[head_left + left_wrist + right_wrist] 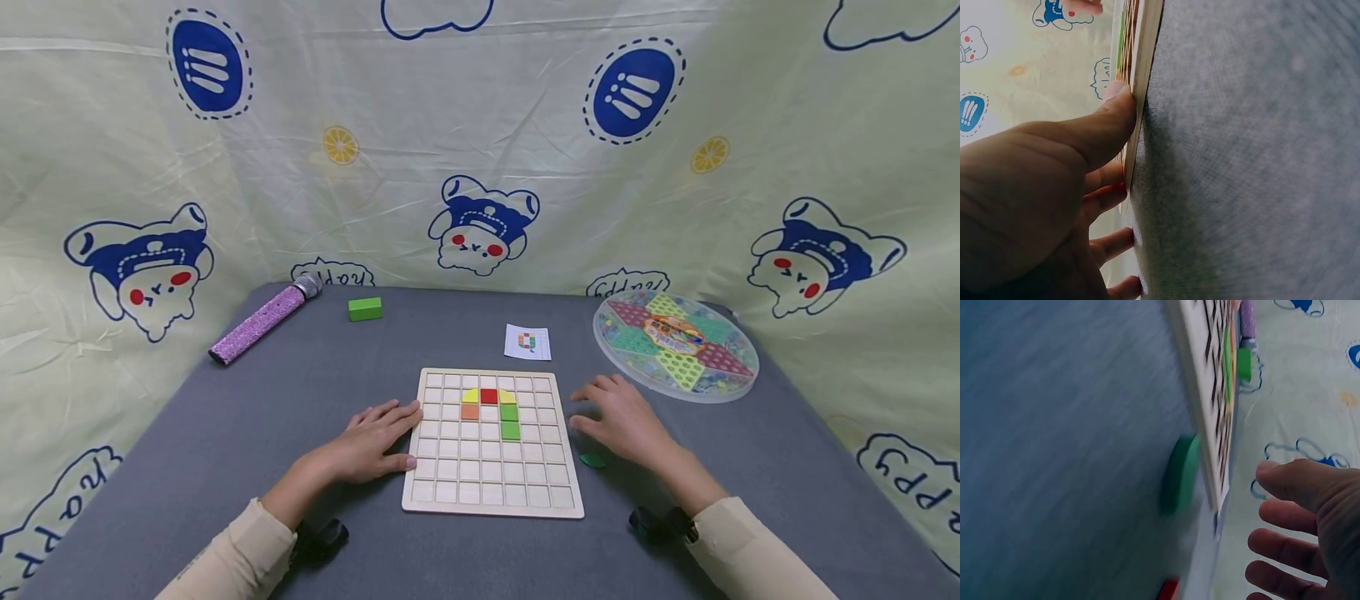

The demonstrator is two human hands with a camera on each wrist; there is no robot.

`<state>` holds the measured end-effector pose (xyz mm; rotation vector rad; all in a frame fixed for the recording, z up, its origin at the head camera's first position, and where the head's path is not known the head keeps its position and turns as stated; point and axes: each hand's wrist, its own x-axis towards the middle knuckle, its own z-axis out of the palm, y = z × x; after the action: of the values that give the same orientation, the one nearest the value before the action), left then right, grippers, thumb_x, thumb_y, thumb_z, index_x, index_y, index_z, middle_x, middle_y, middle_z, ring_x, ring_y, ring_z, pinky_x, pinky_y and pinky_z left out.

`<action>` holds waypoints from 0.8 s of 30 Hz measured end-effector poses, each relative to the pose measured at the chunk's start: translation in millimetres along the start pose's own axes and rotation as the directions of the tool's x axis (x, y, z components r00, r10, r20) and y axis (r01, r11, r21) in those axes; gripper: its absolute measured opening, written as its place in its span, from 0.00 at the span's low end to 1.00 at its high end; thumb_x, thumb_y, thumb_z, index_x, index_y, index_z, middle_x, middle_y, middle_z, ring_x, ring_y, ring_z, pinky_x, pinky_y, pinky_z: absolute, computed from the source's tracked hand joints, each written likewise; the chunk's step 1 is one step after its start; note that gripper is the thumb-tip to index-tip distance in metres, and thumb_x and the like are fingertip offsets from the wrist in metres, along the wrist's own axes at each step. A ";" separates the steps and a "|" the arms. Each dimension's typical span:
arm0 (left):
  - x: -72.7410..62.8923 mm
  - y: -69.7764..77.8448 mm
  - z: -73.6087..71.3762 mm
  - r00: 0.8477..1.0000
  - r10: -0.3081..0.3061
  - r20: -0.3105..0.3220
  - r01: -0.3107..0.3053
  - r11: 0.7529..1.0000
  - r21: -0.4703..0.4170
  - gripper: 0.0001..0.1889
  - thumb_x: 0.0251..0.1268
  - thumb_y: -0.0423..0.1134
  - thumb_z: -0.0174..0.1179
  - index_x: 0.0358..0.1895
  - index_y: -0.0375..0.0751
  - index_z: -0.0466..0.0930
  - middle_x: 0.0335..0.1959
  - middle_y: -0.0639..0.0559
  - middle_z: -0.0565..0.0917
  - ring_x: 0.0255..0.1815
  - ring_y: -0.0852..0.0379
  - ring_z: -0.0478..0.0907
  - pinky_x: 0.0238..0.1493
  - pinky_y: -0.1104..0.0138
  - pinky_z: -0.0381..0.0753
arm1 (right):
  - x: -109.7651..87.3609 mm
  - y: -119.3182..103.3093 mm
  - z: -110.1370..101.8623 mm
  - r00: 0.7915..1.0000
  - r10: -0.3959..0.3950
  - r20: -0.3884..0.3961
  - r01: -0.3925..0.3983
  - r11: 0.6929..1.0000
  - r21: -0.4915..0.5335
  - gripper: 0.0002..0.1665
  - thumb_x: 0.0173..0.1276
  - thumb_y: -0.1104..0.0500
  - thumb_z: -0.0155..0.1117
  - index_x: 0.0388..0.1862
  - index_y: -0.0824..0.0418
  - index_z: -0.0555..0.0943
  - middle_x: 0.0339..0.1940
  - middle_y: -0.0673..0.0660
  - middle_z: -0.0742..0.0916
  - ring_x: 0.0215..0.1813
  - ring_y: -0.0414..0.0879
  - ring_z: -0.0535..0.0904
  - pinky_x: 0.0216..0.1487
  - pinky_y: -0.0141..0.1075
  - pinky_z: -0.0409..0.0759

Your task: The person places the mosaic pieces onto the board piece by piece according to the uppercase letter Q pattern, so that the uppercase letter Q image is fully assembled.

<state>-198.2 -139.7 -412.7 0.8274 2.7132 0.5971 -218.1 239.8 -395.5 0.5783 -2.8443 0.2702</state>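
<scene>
A square wooden grid board (487, 492) lies flat on the table. Coloured pieces sit in its upper cells: a red square (489, 397) between two yellow pieces (470, 396), an orange square (469, 412) and two green squares (511, 431). My left hand (375, 442) touches the board's left edge with thumb and fingertips, fingers fairly straight. My right hand (622, 417) hovers just right of the board, fingers loosely bent, nothing held. Below it a dark green curved piece (1180, 475) lies on the table beside the board. Part of a red piece (1169, 590) shows at the right wrist view's bottom edge.
Behind the board lies a small printed card (527, 342) with a coloured pattern. A round star-patterned game board (678, 343) is at back right. A green block (365, 309) and a glittery purple microphone (262, 323) lie at back left. A printed curtain hangs behind.
</scene>
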 end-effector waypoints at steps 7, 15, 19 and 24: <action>0.6 -1.4 0.8 1.000 -0.004 0.003 0.004 1.000 0.001 0.37 0.66 0.53 0.55 0.74 0.43 0.54 0.76 0.47 0.56 0.76 0.39 0.47 0.67 0.37 0.48 | -15.7 25.0 -2.4 0.998 0.055 0.011 -0.055 0.998 -0.013 0.19 0.55 0.52 0.72 0.43 0.60 0.84 0.42 0.57 0.83 0.45 0.53 0.75 0.46 0.51 0.72; 0.5 -0.8 0.8 1.000 -0.003 0.001 0.003 1.000 -0.004 0.37 0.66 0.53 0.55 0.74 0.43 0.54 0.76 0.47 0.56 0.76 0.38 0.47 0.67 0.36 0.48 | -25.3 37.3 -3.0 0.997 0.074 0.004 -0.074 0.997 -0.032 0.19 0.55 0.52 0.72 0.43 0.60 0.84 0.41 0.58 0.83 0.44 0.55 0.75 0.45 0.50 0.72; 0.4 -0.5 0.9 1.000 -0.004 0.000 0.004 1.000 -0.006 0.37 0.66 0.53 0.55 0.74 0.43 0.54 0.76 0.47 0.56 0.76 0.38 0.47 0.67 0.36 0.47 | -27.8 39.5 -3.7 0.996 0.090 0.026 -0.089 0.995 -0.044 0.19 0.55 0.51 0.72 0.42 0.60 0.83 0.40 0.58 0.83 0.43 0.54 0.75 0.45 0.51 0.72; 0.6 -0.5 0.8 1.000 -0.005 0.001 0.005 1.000 -0.003 0.37 0.66 0.53 0.55 0.74 0.43 0.54 0.76 0.47 0.56 0.76 0.38 0.47 0.67 0.36 0.47 | -31.8 42.2 -3.7 0.993 0.109 0.042 -0.106 0.993 -0.049 0.18 0.55 0.52 0.71 0.41 0.60 0.83 0.39 0.58 0.83 0.43 0.55 0.75 0.45 0.51 0.71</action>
<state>-198.6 -139.5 -413.7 0.8203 2.7117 0.5991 -205.9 290.3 -405.8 0.4277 -2.9209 0.2108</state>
